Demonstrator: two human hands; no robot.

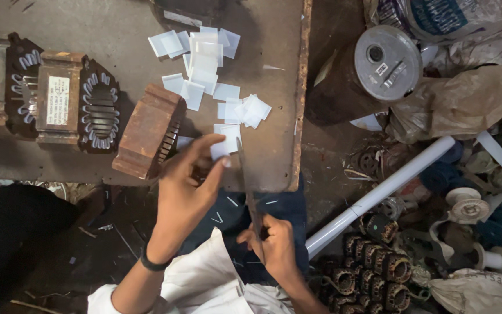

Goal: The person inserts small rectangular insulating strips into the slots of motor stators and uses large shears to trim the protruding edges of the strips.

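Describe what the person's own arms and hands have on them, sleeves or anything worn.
Both hands are bare, with no gloves or rings visible. The left hand has a thin black band around its wrist. Loose white fabric sleeves are pushed up, leaving both forearms uncovered. The right hand shows nothing worn at its wrist.

Small white paper slip, thin, flat, rectangular, was pinched at its lower edge over the table's near edge. Dark long-bladed scissors stood nearly upright, blades pointing away, tips just beside the slip.
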